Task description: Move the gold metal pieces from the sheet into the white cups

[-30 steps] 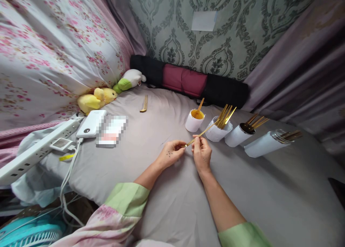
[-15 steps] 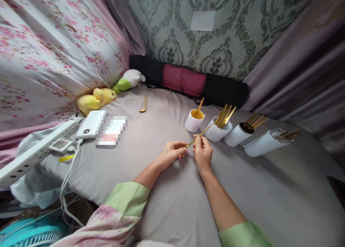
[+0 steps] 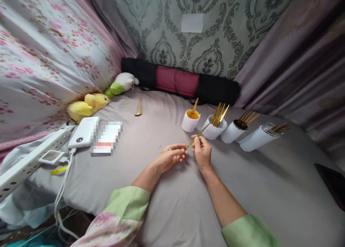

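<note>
A long, slim gold-coloured utensil (image 3: 202, 130) slants between my hands, its thin end pointing up and to the right. The fingers of my left hand (image 3: 170, 157) are closed on its lower end, which they partly hide, so I cannot tell its exact kind. My right hand (image 3: 202, 152) pinches it further up the shaft. Just beyond my hands, a white-wrapped cup (image 3: 215, 130) holds several gold utensils standing up. To its left is a smaller white-wrapped cup (image 3: 190, 123), yellow inside, with thin sticks in it.
Two more wrapped containers, a dark-mouthed cup (image 3: 231, 132) and a tilted glass jar (image 3: 257, 139), hold sticks at right. A small gold bundle (image 3: 139, 107) lies on the grey sheet (image 3: 151, 128). At left are a power bank (image 3: 84, 132), power strip (image 3: 35, 157) and plush toys (image 3: 87, 106).
The camera view has shifted slightly, moving the background leftward. Both hands still hold the gold utensil, now tilted a little more steeply.
</note>
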Motion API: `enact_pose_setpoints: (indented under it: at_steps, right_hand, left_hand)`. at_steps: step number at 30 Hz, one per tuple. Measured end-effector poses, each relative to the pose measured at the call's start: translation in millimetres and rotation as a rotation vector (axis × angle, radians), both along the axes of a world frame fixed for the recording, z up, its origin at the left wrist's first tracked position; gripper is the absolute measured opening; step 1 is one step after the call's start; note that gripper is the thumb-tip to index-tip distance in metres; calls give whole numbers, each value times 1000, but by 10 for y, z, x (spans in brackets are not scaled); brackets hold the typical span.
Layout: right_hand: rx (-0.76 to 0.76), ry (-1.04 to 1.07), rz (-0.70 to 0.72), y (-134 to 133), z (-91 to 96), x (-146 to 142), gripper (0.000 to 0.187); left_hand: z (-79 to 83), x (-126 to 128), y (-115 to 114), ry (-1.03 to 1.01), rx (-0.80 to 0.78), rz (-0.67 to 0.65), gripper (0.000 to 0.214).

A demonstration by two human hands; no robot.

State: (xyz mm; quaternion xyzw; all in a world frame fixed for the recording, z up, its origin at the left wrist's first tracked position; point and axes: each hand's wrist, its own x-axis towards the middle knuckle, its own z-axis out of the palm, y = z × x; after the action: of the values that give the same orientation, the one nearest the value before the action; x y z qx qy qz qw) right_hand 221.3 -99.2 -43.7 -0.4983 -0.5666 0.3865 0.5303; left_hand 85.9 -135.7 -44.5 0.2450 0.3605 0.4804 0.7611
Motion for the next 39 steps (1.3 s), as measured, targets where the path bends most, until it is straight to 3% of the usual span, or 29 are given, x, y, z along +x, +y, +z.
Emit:
enact_pose_setpoints:
  at_steps: [8, 18, 39]
  right_hand:
    - [3, -25, 7, 12, -32, 30, 27]
    - [-16, -17, 7, 19, -38, 26, 26]
    - [10, -10, -71, 325, 227, 205, 35]
  left_hand:
    - [50, 7, -36, -29, 32, -89, 45]
    - [4, 4, -35, -18, 25, -117, 41]
    - [36, -9, -36, -6, 4, -155, 37]
